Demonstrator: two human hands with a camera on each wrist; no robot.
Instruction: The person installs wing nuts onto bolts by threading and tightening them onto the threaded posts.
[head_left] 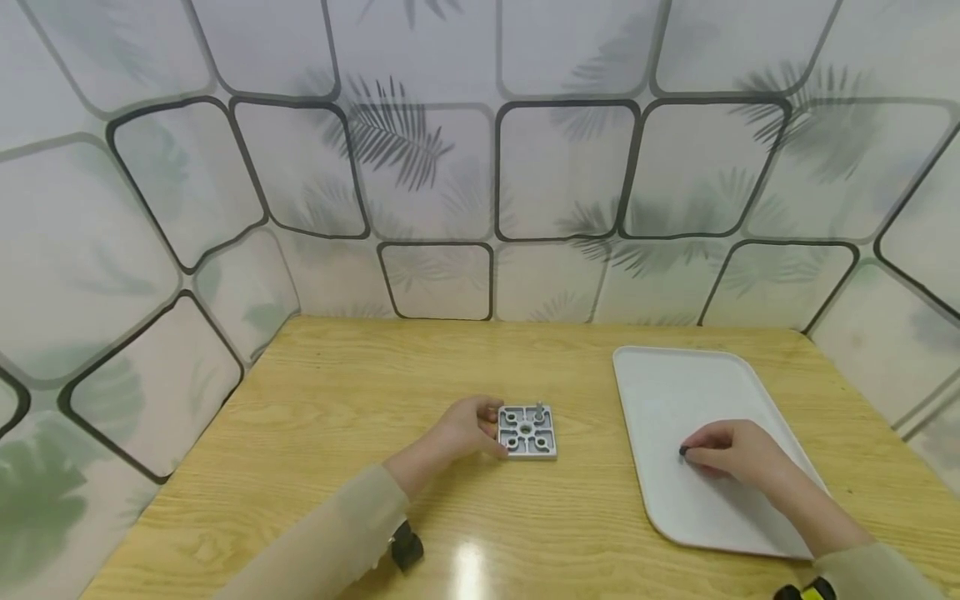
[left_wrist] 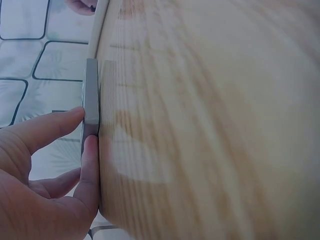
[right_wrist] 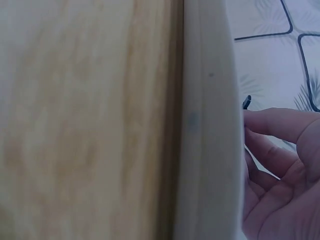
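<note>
A square silver metal plate [head_left: 527, 444] lies on the wooden table, with ribs, a centre hole and holes near its corners. An upright metal pin [head_left: 539, 411] stands in its far right hole. My left hand [head_left: 468, 427] holds the plate by its left side, thumb at the near corner and fingers toward the far one; the left wrist view shows fingertips against the plate's edge [left_wrist: 91, 95]. Over the white tray [head_left: 660, 392], my right hand [head_left: 738, 450] pinches a small black piece [head_left: 683, 450] between thumb and index finger. Its exact kind I cannot tell.
The tray's raised rim [right_wrist: 212, 125] runs close beside the right hand. A patterned curtain [head_left: 555, 167] encloses the back and sides of the table [head_left: 390, 358]. Dark wrist devices [head_left: 406, 546] are worn on both arms.
</note>
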